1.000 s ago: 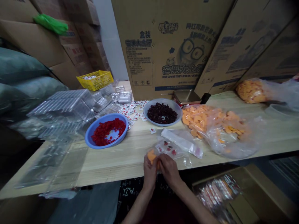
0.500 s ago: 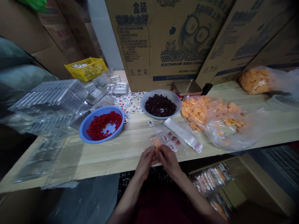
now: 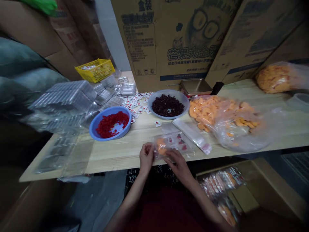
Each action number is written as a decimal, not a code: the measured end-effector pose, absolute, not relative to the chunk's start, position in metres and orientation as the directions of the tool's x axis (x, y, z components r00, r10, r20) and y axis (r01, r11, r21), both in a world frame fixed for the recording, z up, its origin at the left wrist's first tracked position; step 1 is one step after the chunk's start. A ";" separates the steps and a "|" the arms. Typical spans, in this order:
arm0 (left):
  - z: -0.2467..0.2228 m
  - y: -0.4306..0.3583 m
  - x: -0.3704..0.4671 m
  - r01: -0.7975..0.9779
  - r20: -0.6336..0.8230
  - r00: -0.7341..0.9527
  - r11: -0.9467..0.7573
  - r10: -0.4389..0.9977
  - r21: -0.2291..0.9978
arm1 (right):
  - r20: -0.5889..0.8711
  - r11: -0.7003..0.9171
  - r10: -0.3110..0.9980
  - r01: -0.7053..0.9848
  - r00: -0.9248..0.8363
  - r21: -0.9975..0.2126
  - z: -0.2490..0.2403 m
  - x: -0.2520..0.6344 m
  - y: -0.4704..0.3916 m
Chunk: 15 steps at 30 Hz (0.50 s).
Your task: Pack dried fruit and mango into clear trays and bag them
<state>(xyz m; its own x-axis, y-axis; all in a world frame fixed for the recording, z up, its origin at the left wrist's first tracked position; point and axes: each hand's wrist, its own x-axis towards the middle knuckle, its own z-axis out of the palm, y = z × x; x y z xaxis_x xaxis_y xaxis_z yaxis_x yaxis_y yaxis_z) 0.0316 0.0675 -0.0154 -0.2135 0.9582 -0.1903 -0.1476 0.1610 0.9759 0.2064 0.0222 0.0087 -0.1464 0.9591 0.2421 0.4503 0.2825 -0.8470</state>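
Observation:
A clear plastic bag point(image 3: 156, 154) with an orange, rounded piece point(image 3: 161, 146) inside lies at the table's front edge between my hands. My left hand point(image 3: 146, 158) has its fingers curled and pinched at the bag's left edge. On the other side, my right hand point(image 3: 179, 166) touches the bag's lower right, thumb and fingers apart. Just beyond it are flat clear packets point(image 3: 180, 141) showing small red and dark pieces and printed sachets. A stack of clear bags point(image 3: 191, 135) lies slantwise to their right.
A blue bowl point(image 3: 91, 129) of red pieces stands left, a pale bowl point(image 3: 187, 111) of dark pieces behind. Loose sachets point(image 3: 135, 103) lie between them. Bagged orange pieces point(image 3: 205, 111) lie right; clear trays point(image 3: 65, 96) are stacked left. Below right, a carton point(image 3: 270, 180) holds filled packs.
My hands have moved apart; the left shifted left and the right opened from its pinch. The orange piece now shows whole inside the bag. The view has shifted slightly.

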 end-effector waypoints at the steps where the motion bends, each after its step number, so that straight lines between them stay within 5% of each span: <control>1: -0.014 0.065 0.027 -0.165 -0.211 -0.223 0.176 0.952 0.970 | 0.238 0.280 0.960 0.464 -0.148 -0.840 0.004 0.209 0.021; 6: -0.008 0.057 0.019 -0.277 -0.401 -0.164 0.348 0.901 0.896 | 0.261 0.328 0.944 0.508 -0.200 -0.797 -0.007 0.203 0.016; 15: 0.014 0.057 0.016 0.077 -0.283 -0.004 0.282 0.959 0.956 | 0.311 0.384 0.920 0.709 -0.239 -0.591 0.008 0.177 0.009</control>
<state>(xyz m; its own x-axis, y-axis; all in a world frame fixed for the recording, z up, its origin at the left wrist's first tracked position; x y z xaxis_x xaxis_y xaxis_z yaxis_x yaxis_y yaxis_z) 0.0164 0.0568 0.0144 -0.0040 0.9592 -0.2826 0.0770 0.2821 0.9563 0.1771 0.0093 0.0078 -0.2390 0.9200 0.3106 0.7095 0.3839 -0.5910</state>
